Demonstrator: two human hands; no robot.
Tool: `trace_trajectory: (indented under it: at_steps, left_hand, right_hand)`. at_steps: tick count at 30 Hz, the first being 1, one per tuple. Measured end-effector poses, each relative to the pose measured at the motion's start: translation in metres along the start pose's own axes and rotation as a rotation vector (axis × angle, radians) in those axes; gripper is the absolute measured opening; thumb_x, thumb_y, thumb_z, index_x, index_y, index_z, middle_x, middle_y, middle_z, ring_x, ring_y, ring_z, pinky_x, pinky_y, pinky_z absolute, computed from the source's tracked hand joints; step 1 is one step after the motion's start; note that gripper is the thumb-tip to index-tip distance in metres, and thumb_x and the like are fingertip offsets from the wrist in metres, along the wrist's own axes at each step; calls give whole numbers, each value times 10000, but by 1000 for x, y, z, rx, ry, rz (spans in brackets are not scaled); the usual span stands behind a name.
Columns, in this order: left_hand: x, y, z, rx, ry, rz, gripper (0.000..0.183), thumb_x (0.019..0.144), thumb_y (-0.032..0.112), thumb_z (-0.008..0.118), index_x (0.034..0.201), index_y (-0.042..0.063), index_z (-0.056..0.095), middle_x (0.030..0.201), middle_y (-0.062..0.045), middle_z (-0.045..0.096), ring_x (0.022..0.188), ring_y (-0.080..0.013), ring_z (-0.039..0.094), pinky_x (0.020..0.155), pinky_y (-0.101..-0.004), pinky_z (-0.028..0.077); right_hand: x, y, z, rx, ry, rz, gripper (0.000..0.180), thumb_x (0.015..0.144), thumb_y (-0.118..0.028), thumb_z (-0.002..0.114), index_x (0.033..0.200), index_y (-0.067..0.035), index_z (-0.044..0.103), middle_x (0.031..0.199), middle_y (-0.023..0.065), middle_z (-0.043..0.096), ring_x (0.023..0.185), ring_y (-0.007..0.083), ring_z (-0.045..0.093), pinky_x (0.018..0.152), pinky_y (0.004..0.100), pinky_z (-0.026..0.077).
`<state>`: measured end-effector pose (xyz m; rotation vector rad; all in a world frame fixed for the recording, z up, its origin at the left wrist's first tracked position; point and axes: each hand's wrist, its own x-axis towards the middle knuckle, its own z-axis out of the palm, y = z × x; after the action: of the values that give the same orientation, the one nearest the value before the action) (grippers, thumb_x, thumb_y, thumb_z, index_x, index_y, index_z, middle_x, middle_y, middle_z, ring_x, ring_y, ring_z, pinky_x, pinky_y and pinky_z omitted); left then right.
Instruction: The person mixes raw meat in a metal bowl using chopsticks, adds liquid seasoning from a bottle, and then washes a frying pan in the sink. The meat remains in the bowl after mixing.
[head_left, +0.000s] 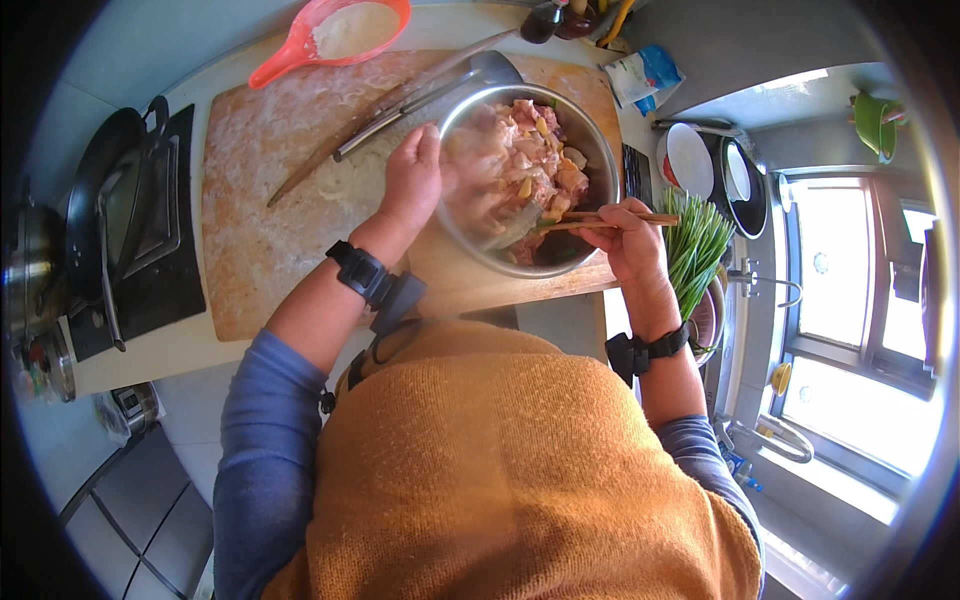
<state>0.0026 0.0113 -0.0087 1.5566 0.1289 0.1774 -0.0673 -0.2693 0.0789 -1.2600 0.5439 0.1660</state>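
A stainless steel bowl (597, 141) stands on the right part of a floured wooden board (251, 142). Chunks of raw meat (559, 176), mixed with yellowish pieces and bits of green, fill much of it. My left hand (411, 176) grips the bowl's left rim, its thumb up along the edge and its other fingers mostly hidden. In my right hand (631, 236) is a pair of wooden chopsticks (660, 219), held over the right rim with their tips down in the meat. A hazy smear blurs the bowl's left side.
Behind the bowl lie a long wooden rolling pin (315, 165) and a metal spatula (375, 129). A red ladle-shaped container (281, 64) holds white powder. Left is a black wok (86, 195) on the stove. Green chives (697, 232) lie right, near a faucet (750, 277).
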Motion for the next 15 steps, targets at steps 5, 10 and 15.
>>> trace_trajectory:
  at_steps: [5,10,15]
  left_hand:
    - [-1,4,-1,-20,-17,-24,382,988,296,471,1146,-23,610,1019,-171,673,948,-233,625,859,-317,469]
    - [0,4,-2,5,-31,-20,386,994,297,461,1152,-25,605,1028,-170,667,963,-226,615,869,-315,460]
    - [1,4,-2,23,-31,-2,381,995,294,461,1151,-22,607,1027,-166,667,958,-223,615,869,-314,461]
  right_hand:
    - [-9,-3,5,221,50,-90,74,821,59,516,763,35,480,833,193,588,782,408,666,720,444,616]
    - [-13,-28,25,161,32,-246,68,831,53,512,777,47,472,823,209,580,779,407,666,719,434,616]
    - [-2,-53,63,38,-161,-329,79,840,-6,561,828,61,521,799,192,621,755,327,681,698,384,607]
